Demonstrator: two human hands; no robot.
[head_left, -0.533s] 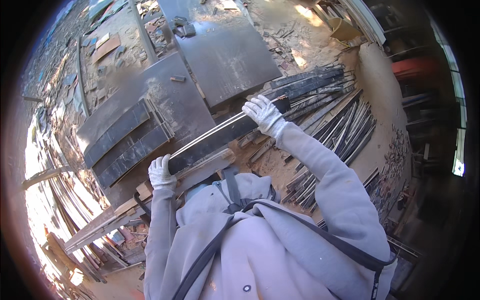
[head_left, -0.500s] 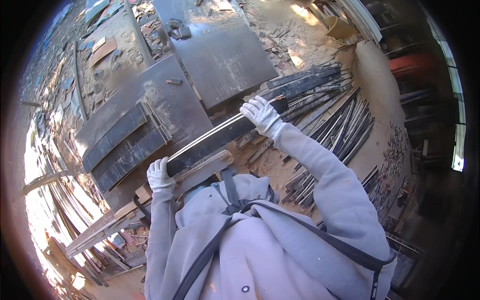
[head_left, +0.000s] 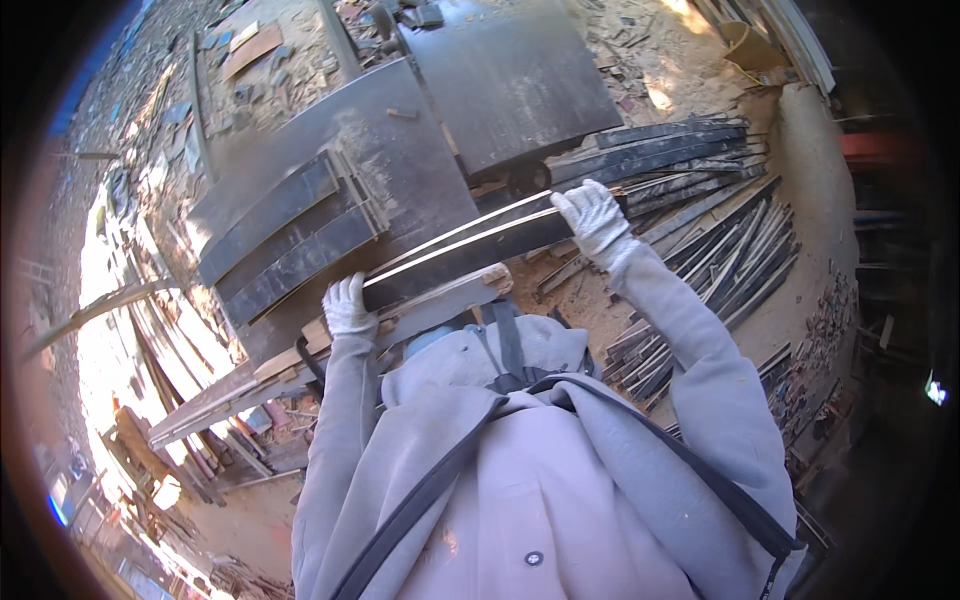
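A long dark plywood strip [head_left: 470, 258] with a pale edge spans the space between my gloved hands, its broad black face toward me. Another pale edge runs behind it, slightly parted from it near the middle. My left hand [head_left: 349, 306] is closed around the strip's left end. At the right end my right hand [head_left: 594, 222] has its fingers bent over the top edge. On the dark metal saw table [head_left: 420, 165] to the left lie more dark strips [head_left: 290, 260]. The undersides of both hands' grips are hidden.
A wooden rail [head_left: 440, 305] runs along the table's near side, close to my body. Piled narrow offcuts [head_left: 715, 285] lie on the ground at right, below stacked dark boards [head_left: 670, 150]. A small wood block [head_left: 402, 113] rests on the table. Scrap litters the far ground.
The view has shifted, so the scene sits farther right. Both hands keep their hold on the plywood, and the gap between the two pale edges has widened.
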